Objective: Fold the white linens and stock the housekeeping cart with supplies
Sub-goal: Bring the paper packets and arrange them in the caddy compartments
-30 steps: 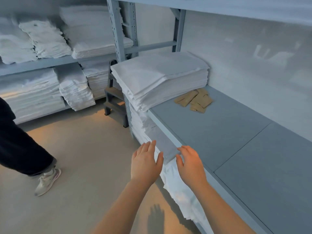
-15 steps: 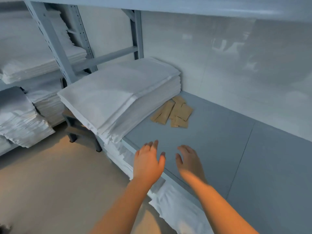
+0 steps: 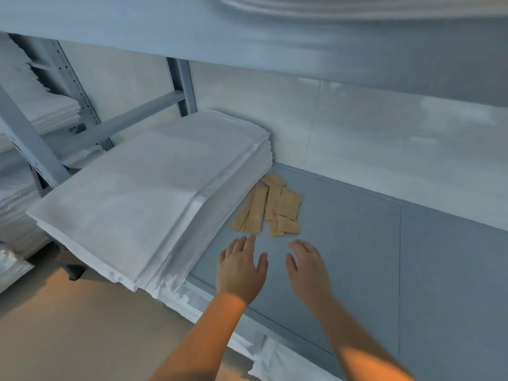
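Note:
A tall stack of folded white linens (image 3: 143,204) lies on the grey shelf (image 3: 357,243), overhanging its front-left corner. Several tan paper packets (image 3: 270,207) lie in a loose pile against the stack's right side. My left hand (image 3: 240,268) hovers over the shelf just in front of the packets, fingers straight and spread, holding nothing. Beside it, my right hand (image 3: 308,268) is also open and empty, palm down. More white linen (image 3: 198,301) shows below the shelf's front edge.
A shelf board (image 3: 192,31) runs overhead, with white fabric above it. Grey metal uprights (image 3: 181,86) stand behind the stack. Further linen stacks (image 3: 46,111) fill the shelving at the left. The bare floor (image 3: 82,334) lies at the lower left.
Both hands have moved forward from the shelf's front edge over the shelf toward the tan packets. The view has swung right and closer; the person at the left has dropped out of sight.

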`<action>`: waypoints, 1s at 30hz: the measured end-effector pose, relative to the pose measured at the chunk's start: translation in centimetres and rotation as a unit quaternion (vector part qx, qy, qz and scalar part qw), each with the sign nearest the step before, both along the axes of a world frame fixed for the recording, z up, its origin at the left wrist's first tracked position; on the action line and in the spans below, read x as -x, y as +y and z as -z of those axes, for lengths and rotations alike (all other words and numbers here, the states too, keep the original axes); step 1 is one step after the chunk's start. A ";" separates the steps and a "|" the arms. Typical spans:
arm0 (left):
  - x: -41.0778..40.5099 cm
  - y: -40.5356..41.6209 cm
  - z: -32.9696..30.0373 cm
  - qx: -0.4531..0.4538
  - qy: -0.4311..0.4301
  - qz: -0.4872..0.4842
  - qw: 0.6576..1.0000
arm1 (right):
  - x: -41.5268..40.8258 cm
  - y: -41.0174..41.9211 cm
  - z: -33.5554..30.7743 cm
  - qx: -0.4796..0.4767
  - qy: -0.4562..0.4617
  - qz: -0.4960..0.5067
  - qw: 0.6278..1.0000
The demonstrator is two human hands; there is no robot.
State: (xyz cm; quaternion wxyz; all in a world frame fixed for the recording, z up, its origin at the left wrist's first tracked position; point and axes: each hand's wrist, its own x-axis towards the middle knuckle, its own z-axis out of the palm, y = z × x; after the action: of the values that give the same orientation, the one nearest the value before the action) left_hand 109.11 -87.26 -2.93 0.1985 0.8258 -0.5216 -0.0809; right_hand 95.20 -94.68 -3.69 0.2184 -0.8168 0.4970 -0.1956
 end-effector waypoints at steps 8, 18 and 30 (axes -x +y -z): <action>-7.1 -2.4 0.7 0.009 -0.005 0.091 0.996 | -6.0 0.4 0.9 -0.008 -0.002 0.097 0.995; -11.1 -6.1 2.2 0.009 -0.004 0.141 0.990 | -9.1 -1.9 2.8 -0.009 0.029 0.138 0.990; -10.6 -20.0 10.0 0.036 -0.020 0.125 0.991 | -11.5 -18.9 8.7 0.084 0.049 0.087 0.991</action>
State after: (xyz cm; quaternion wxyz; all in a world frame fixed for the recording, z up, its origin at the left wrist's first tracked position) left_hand 119.72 -107.28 -12.94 0.2056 0.7477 -0.6275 -0.0699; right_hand 106.67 -113.57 -12.38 0.1068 -0.7943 0.5582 -0.2146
